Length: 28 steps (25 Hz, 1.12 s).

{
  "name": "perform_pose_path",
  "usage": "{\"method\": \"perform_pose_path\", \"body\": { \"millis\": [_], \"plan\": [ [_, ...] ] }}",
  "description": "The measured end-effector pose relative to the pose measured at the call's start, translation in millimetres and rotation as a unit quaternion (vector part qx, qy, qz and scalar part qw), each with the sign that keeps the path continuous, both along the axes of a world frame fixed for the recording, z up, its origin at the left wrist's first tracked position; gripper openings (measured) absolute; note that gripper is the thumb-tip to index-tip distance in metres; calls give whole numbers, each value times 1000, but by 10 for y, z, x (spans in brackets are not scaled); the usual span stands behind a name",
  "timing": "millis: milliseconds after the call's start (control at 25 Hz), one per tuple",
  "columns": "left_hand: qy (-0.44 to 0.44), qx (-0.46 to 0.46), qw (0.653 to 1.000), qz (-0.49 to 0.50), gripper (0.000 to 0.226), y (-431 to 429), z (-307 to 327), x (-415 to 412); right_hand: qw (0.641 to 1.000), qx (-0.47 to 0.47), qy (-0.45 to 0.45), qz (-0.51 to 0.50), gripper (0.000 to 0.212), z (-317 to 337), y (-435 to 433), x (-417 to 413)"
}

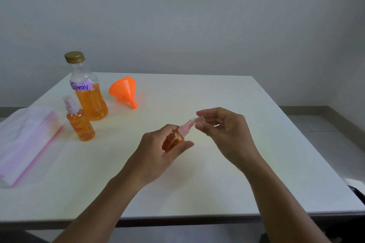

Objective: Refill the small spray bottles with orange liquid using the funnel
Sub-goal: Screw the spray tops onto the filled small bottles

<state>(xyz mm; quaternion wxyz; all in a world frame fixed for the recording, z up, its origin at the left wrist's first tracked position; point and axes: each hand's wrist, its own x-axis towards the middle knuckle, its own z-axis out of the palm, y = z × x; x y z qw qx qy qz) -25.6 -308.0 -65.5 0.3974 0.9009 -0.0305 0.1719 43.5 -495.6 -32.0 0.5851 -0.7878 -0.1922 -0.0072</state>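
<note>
Left hand [158, 150]: nearest to me, over the middle of the table [217, 183]. The fingers and thumb are curled round a small spray bottle [173, 142], which is tilted so its pink pump top [184, 129] points up and to the right.
Right hand [223, 130]: just past the pump. The thumb and fingertips pinch a little clear cap [199, 119], and the other fingers are loosely curled. The cap sits right at the nozzle tip. I can't tell if it's touching.
Held bottle: orange shows through between the fingers, so there's liquid in it. The hand hides how full it is.
Second spray bottle [81, 124]: upright near the left edge, orange nearly to the shoulder, with its pump and clear cap on.
Big bottle [89, 96]: right behind it towards the far left corner. It's labelled "Spray.", has a gold lid screwed on and is roughly half full.
Funnel [123, 89]: lying on its side near the far edge, just right of the big bottle, spout pointing at me.
Plastic bag [25, 140]: flat, hanging over the left edge.
Progress: my guess is it's nearly done. Both small bottles have orange in them, the big one is closed and the funnel is set aside, so capping this one may be all that's left. But the cap could just as well be coming off for a top-up, honestly can't say.
</note>
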Motion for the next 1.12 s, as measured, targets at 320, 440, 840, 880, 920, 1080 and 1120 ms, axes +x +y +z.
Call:
{"method": "perform_pose_path", "body": {
  "millis": [320, 440, 840, 880, 920, 1080, 1120],
  "plan": [
    [-7, 18, 1000, 5, 53, 174, -87, -18, 998, -22, -33, 43, 24, -28, 249, -118],
    [-18, 20, 1000, 12, 50, 230, -108, -30, 998, -16, -40, 53, 15, -70, 328, -106],
    [39, -150, 985, 72, 43, 504, -127, -168, 999, -11, 12, 29, 38, -185, 202, 127],
    [33, -161, 982, 90, 44, 621, -131, -228, 999, -47, 1, 15, 36, -223, 165, 133],
    [19, -159, 981, 112, 45, 748, -128, -301, 995, -93, -17, 10, 34, -267, 141, 121],
    [-50, -126, 965, 225, 43, 1228, -135, -570, 965, -239, -88, 63, 28, -433, 136, -34],
    [-61, -122, 959, 249, 40, 1314, -148, -613, 958, -256, -99, 79, 28, -454, 137, -71]
  ]
}}
